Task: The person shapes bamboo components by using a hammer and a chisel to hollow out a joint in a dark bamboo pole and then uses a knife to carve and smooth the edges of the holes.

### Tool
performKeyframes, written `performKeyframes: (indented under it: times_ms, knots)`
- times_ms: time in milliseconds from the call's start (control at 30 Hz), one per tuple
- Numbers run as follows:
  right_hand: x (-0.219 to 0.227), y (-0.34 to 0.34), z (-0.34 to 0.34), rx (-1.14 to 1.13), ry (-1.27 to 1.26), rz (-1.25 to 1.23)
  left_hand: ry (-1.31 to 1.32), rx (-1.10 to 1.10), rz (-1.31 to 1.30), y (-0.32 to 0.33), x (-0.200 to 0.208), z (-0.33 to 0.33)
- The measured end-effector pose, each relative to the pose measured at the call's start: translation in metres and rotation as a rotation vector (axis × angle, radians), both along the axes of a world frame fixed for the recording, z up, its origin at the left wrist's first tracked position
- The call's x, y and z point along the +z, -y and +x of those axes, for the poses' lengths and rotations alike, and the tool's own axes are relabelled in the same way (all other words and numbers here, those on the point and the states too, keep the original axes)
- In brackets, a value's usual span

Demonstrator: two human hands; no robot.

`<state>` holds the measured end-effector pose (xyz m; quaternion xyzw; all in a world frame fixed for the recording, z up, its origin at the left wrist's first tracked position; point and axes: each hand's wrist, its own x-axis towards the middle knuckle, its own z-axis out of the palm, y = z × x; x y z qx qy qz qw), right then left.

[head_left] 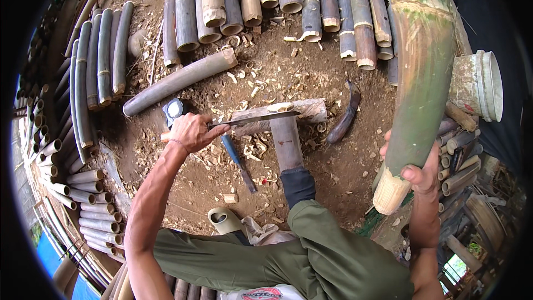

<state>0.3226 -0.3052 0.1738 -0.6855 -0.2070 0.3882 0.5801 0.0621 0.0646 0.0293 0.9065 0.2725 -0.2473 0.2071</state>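
Note:
My left hand (191, 132) is closed around the wooden handle of a long knife (255, 118), its thin dark blade pointing right. The blade lies across the far end of a bamboo section (286, 147). That section rests its far end on a pale bamboo log (315, 111) on the ground, its near end hidden at my dark-cuffed leg (298, 187). On the right, my right hand (421, 175) grips a thick green bamboo club (425, 72) near its narrower, pale-cut lower end. The club stands tilted, well apart from the knife; some fingers are hidden behind it.
Left of the log lie a loose bamboo tube (180, 80) and a blue-handled tool (237, 164). A dark curved object (345, 114) lies right. Bamboo tubes (214, 0) line the back; more are stacked left (102, 225). A white bucket (480, 86) lies right. Shavings litter the dirt.

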Motion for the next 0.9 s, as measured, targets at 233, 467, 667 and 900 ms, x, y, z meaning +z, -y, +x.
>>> performKeyframes:
  times_ms: [233, 467, 667, 900]
  knots:
    - [-0.003, -0.017, -0.01, 0.051, -0.02, 0.039, -0.052, 0.011, -0.019, 0.004, 0.0, 0.005]
    - [-0.004, -0.022, -0.018, 0.091, -0.04, 0.003, 0.001, 0.01, 0.004, 0.002, -0.012, -0.006]
    - [-0.056, -0.04, -0.039, 0.247, 0.576, -0.133, -0.081, 0.004, 0.029, 0.007, -0.013, -0.001]
    - [-0.035, -0.076, -0.008, 0.213, 0.605, -0.034, -0.16, -0.037, 0.018, 0.003, -0.005, 0.01]
